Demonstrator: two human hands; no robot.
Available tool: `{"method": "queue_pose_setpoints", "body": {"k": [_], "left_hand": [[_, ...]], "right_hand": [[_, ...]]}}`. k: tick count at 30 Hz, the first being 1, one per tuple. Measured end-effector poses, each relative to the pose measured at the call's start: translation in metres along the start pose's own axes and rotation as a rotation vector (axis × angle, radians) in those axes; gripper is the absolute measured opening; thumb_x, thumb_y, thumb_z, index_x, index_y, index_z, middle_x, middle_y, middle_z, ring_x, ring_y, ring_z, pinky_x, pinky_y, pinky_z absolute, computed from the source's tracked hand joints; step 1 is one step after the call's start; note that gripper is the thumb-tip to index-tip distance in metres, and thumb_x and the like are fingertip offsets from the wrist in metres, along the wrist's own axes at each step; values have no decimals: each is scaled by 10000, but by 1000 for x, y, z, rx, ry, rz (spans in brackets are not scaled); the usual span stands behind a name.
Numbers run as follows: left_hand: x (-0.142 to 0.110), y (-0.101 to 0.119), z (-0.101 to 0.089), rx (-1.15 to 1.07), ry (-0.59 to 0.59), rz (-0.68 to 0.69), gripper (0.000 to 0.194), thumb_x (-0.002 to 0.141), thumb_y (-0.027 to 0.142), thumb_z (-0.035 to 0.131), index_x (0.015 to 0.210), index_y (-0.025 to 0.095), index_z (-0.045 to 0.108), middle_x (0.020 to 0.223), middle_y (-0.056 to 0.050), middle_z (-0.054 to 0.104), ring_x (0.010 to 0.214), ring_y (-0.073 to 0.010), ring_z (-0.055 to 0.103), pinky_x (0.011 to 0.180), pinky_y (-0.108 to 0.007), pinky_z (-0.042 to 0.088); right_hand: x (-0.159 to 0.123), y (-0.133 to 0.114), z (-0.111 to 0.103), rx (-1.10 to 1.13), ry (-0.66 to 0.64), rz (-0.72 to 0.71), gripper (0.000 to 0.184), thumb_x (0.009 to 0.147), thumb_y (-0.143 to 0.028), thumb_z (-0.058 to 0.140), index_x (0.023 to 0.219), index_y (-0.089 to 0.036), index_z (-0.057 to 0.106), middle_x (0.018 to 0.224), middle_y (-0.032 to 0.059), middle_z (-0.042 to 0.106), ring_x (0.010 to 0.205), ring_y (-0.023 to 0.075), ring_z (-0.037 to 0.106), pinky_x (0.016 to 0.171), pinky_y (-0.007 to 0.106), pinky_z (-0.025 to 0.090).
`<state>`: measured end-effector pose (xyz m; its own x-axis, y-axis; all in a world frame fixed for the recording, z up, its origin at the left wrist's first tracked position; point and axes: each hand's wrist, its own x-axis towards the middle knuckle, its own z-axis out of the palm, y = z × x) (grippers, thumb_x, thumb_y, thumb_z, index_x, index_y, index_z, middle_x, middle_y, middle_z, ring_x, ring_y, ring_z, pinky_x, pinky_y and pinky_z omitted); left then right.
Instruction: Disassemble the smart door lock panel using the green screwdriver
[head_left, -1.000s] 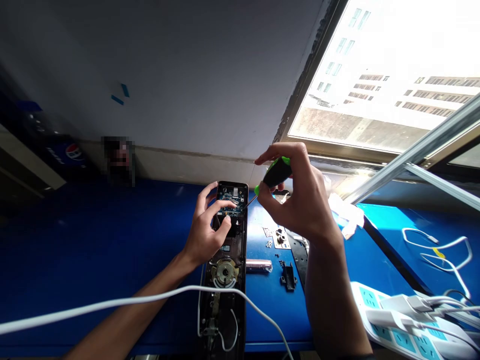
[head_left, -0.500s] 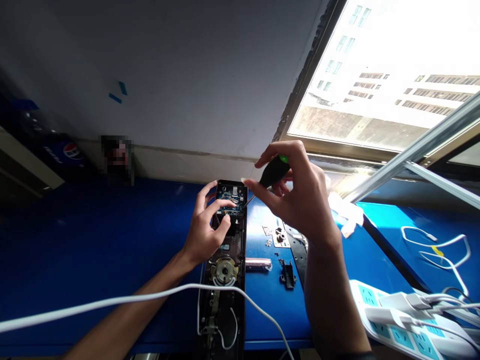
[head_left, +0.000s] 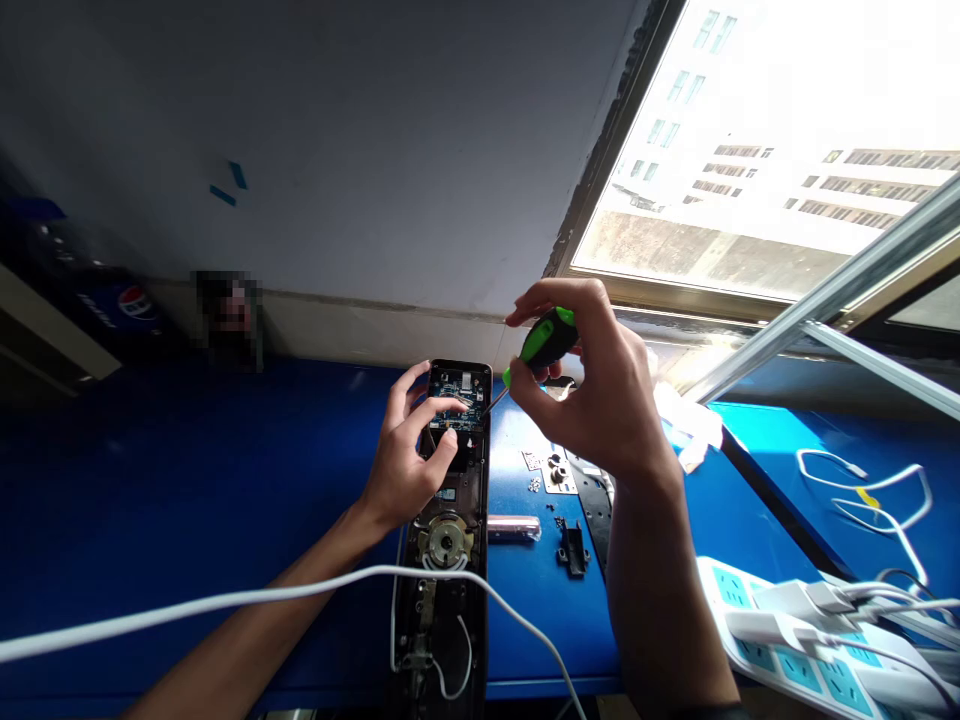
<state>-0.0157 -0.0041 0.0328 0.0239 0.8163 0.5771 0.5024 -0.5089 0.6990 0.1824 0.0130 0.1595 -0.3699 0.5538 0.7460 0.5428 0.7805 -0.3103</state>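
Head view: right hand (head_left: 600,395) is pinching a green-black screwdriver (head_left: 545,341). Left hand (head_left: 411,452), fingers spread, is probably steadying the long black housing (head_left: 470,490).

Blue table (head_left: 225,480) — opened device (head_left: 448,540) on it; beside that, screws (head_left: 534,485), black bracket (head_left: 574,551).

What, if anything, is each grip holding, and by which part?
The right grip holds a screwdriver by its black-and-green handle. The left grip lies over an open case; whether it holds it cannot be told.

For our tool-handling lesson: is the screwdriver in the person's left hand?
No, the right hand holds the screwdriver, while the left hand rests on the opened device.
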Motion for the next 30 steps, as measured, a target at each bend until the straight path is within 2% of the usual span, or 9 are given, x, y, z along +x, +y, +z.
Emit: {"method": "queue_pose_setpoints", "body": {"k": [2,4,9,14,18,21,25,28,30], "left_hand": [[0,2,-2,61,1,24,245,939,204,588,1138,227,730,1640,-92,351,1514,-344,406,1246,-576,383],[0,5,-4,144,23,86,252,934,216,614,1160,228,724,1603,-106,400,1512,-358,389,1227,-586,395],[10,9,-5,291,40,300,289,926,283,739,1210,230,726,1198,-94,684,1379,-354,463,1172,-580,429],[29,9,2,265,-53,432,96,986,236,699,1048,205,766,964,-64,761,1200,-302,566,1018,-513,515],[34,15,5,192,-86,473,93,989,183,680,1014,177,769,934,-72,753,1091,-262,595,929,-430,572],[35,25,8,189,-132,476,118,990,161,665,1044,170,769,950,-77,745,1070,-255,595,915,-412,580],[43,36,16,249,-239,493,129,1001,164,639,1010,149,767,933,-88,736,1060,-263,589,899,-417,584],[53,41,26,310,-347,531,129,991,154,642,962,143,767,938,-95,736,1061,-272,595,890,-427,583],[56,41,33,329,-437,551,130,987,159,648,945,147,770,950,-92,742,1062,-272,602,899,-434,581]], "right_hand": [[0,0,-1,20,27,-8,479,851,-109,608,1299,-261,531,1156,37,699,811,154,679,694,341,620],[-1,1,-3,46,62,-17,497,829,-99,628,1290,-262,535,1158,41,704,885,180,703,714,352,625],[-1,4,-11,115,189,4,452,830,-133,643,1222,-329,532,1099,27,694,969,226,731,722,374,638],[-2,9,-22,141,295,-47,429,825,-183,659,1200,-342,523,1030,13,691,1010,253,746,773,423,657],[-6,13,-34,66,301,7,420,860,-195,649,1223,-357,516,1042,19,690,968,248,742,741,419,641],[-8,16,-44,52,266,52,398,865,-192,657,1205,-357,535,1053,20,698,883,224,725,666,385,611],[-9,19,-57,33,136,155,386,826,-137,677,1156,-302,565,1028,12,721,738,165,663,619,342,564],[-11,28,-64,15,-3,209,343,808,-113,663,1119,-238,589,965,3,718,712,134,647,668,321,564],[-13,38,-68,49,-157,248,297,811,-135,669,1086,-224,600,912,-7,705,715,126,648,672,297,554]]}}
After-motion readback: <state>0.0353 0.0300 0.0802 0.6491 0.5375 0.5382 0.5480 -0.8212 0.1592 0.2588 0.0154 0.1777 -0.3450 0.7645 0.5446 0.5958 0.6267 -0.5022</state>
